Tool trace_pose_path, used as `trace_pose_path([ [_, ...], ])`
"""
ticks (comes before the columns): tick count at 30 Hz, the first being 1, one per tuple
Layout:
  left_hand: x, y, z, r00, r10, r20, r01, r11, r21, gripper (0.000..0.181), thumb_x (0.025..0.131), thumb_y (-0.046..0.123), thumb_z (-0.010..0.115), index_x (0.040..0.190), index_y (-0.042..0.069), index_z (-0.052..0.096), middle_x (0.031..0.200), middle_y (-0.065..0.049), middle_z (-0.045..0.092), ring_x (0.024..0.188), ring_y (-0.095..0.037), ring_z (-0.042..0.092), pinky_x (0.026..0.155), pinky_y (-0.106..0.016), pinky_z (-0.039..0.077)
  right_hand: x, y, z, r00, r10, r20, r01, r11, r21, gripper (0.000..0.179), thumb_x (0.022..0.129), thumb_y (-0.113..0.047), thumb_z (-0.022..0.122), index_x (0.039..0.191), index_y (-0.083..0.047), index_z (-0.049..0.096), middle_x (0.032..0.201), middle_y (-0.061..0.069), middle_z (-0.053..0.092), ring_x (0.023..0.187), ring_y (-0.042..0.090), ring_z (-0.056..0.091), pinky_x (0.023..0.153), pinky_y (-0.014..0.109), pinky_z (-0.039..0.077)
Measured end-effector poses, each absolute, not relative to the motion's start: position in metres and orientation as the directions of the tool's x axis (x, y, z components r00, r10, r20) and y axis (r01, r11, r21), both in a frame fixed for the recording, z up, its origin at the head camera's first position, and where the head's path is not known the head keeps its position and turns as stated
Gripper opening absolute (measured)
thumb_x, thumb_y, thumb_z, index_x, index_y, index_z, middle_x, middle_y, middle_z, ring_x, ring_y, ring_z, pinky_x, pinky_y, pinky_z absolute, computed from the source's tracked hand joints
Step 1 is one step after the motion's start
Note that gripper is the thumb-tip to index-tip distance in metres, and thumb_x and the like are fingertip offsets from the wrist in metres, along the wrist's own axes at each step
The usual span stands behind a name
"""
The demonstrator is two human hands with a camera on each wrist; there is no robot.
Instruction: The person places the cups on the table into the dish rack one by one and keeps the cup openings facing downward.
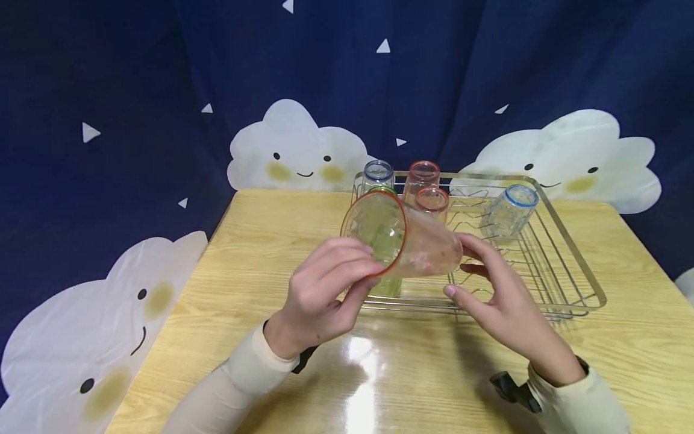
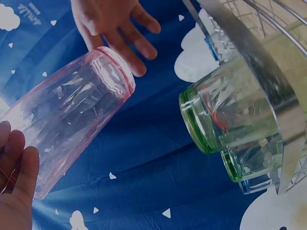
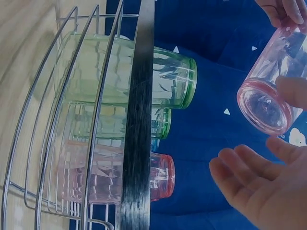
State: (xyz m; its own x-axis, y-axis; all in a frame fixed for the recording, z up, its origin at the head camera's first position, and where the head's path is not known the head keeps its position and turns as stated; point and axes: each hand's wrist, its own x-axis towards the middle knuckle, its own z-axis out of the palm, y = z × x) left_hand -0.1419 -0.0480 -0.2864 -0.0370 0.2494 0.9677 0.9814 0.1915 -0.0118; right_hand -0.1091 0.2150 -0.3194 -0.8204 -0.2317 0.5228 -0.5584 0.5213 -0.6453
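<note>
A clear pinkish drinking glass with a red rim [image 1: 431, 244] is tilted on its side above the front of a wire rack [image 1: 576, 253]. My left hand [image 1: 331, 289] pinches it at the rim, fingers over the edge and thumb beneath. The mouth faces left and toward the head camera; its base points right. Around that base my right hand [image 1: 504, 301] is spread, fingertips right at the glass in the head view. In the right wrist view the right thumb [image 3: 293, 91] overlaps the base, while the other fingers [image 3: 240, 167] extend below it, apart from the glass.
Upside-down glasses stand in the rack: green ones [image 3: 175, 81] at front left, a blue-based one [image 1: 378, 172] behind, two red-based ones [image 1: 425, 172] beside it. Another blue-based glass [image 1: 509, 211] leans at the right. A wooden table [image 1: 271, 241] lies beneath; a dark blue curtain [image 1: 336, 66] hangs behind.
</note>
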Motion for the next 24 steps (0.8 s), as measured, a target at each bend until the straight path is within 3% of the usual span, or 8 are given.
trace_pose_path([
  [9, -0.142, -0.039, -0.290, -0.039, 0.257, 0.966, 0.991, 0.134, 0.004, 0.008, 0.090, 0.000, 0.064, 0.089, -0.003, 0.072, 0.083, -0.011, 0.073, 0.085, -0.025, 0.069, 0.085, -0.031, 0.059, -0.110, 0.217, -0.315, -0.806, -0.215, 0.552, -0.576, 0.503, -0.645, 0.089, 0.070, 0.019, 0.075, 0.149, -0.006, 0.040, 0.142, 0.003, 0.051, 0.120, -0.005, 0.053, 0.098, 0.006, 0.045],
  [15, -0.144, -0.038, -0.293, -0.069, 0.256, 0.964, 0.993, 0.110, 0.042, 0.009, 0.091, 0.001, 0.064, 0.088, -0.004, 0.070, 0.084, -0.013, 0.072, 0.085, -0.025, 0.069, 0.087, -0.031, 0.059, -0.113, 0.220, -0.316, -0.786, -0.217, 0.578, -0.604, 0.468, -0.645, 0.090, 0.065, 0.022, 0.076, 0.145, -0.003, 0.044, 0.142, -0.012, 0.051, 0.122, -0.004, 0.055, 0.099, 0.007, 0.046],
  [20, -0.146, -0.041, -0.299, -0.120, 0.268, 0.956, 0.990, 0.099, 0.097, 0.002, 0.086, -0.004, 0.068, 0.088, -0.004, 0.069, 0.085, -0.014, 0.072, 0.087, -0.027, 0.069, 0.088, -0.033, 0.059, -0.115, 0.224, -0.321, -0.751, -0.209, 0.626, -0.654, 0.369, -0.661, 0.087, 0.059, 0.026, 0.075, 0.139, 0.008, 0.047, 0.142, -0.005, 0.054, 0.122, 0.004, 0.057, 0.100, 0.012, 0.047],
  [24, -0.149, -0.044, -0.302, -0.183, 0.288, 0.940, 0.978, 0.153, 0.143, 0.002, 0.085, -0.003, 0.069, 0.086, -0.001, 0.069, 0.082, -0.010, 0.073, 0.087, -0.026, 0.069, 0.090, -0.034, 0.058, -0.119, 0.228, -0.324, -0.688, -0.192, 0.700, -0.725, 0.220, -0.652, 0.074, 0.070, 0.008, 0.083, 0.134, 0.018, 0.046, 0.139, 0.005, 0.056, 0.124, 0.014, 0.056, 0.102, 0.017, 0.048],
])
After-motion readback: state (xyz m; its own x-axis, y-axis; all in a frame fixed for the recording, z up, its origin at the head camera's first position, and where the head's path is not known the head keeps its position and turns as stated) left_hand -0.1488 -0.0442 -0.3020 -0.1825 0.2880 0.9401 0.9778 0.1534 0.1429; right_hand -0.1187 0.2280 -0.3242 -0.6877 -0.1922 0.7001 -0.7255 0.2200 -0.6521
